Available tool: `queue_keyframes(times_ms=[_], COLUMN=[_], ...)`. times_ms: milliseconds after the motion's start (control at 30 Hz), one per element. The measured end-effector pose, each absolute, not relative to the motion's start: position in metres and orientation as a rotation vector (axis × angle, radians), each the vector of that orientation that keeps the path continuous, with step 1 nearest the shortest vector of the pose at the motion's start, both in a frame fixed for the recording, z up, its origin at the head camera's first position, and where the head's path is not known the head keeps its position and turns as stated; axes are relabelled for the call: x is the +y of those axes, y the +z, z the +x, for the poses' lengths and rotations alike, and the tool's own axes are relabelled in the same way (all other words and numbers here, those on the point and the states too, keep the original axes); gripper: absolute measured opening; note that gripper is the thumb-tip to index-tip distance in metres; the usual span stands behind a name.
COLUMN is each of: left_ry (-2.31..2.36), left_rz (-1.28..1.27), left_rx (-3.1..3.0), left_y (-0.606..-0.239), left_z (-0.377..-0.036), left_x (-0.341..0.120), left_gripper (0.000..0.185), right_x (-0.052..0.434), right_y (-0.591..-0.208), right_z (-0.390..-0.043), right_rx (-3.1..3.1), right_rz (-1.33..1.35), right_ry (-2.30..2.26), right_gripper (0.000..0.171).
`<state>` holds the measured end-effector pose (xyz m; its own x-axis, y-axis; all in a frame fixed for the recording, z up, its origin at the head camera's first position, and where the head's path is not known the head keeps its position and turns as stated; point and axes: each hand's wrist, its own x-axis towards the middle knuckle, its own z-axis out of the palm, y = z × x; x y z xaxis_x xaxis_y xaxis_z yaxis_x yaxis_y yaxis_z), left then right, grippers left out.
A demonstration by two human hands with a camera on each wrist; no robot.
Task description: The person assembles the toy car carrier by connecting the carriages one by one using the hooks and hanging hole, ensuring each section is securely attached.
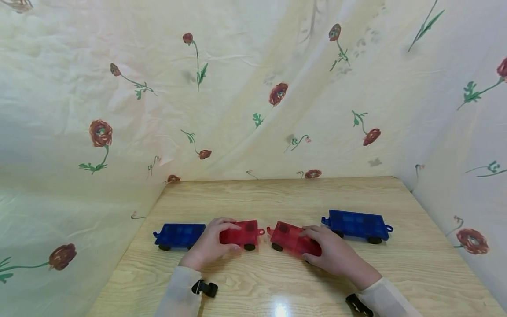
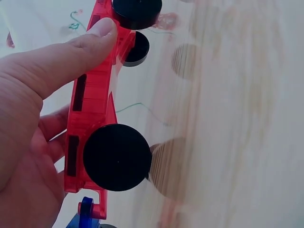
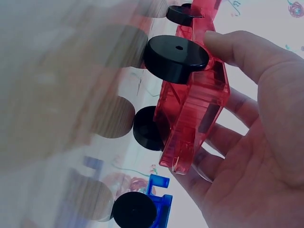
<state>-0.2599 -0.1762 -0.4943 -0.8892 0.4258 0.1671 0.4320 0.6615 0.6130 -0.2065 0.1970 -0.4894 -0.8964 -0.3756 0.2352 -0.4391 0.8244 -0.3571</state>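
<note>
Hands grasp one red toy wagon apiece near the middle of the wooden bench [image 1: 277,193]. The left hand [image 1: 210,244] curls over the left red wagon [image 1: 242,233], thumb pressed on its side edge, wheels on the wood. The right hand [image 1: 334,253] clasps the right red wagon [image 1: 291,237], which sits slightly tilted, its coupling hook facing the other's, a small gap between them. Each grip leaves those facing ends free. A blue wagon [image 1: 179,234] sits just behind the left red one; another blue wagon [image 1: 358,224] stands far right. Flowered cloth [image 1: 253,88] hangs behind.
</note>
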Motion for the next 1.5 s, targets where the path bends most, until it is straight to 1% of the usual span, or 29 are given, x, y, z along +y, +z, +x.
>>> queue_keyframes(times_ms=[400,667,1500], left_ry=[-1.099,-1.088,-1.085], left_rz=[-0.744,-0.771,-0.856], left_rx=[-2.833,-2.825,-2.835], left_y=[-0.498,-0.4983,-0.4959], left_z=[-0.2633,-0.2634,-0.2606], left_x=[-0.1783,-0.1782,-0.1764], left_gripper=[0.048,0.046,0.044], right_x=[0.1952,0.1944,0.1943], right_y=[-0.4909,-0.4903,-0.4931], right_z=[-0.2065,-0.2056,-0.2071], right_rx=[-2.865,-2.856,-2.852], right_rz=[0.69,0.717,0.792], right_ry=[0.685,0.706,0.796], right_gripper=[0.049,0.043,0.044])
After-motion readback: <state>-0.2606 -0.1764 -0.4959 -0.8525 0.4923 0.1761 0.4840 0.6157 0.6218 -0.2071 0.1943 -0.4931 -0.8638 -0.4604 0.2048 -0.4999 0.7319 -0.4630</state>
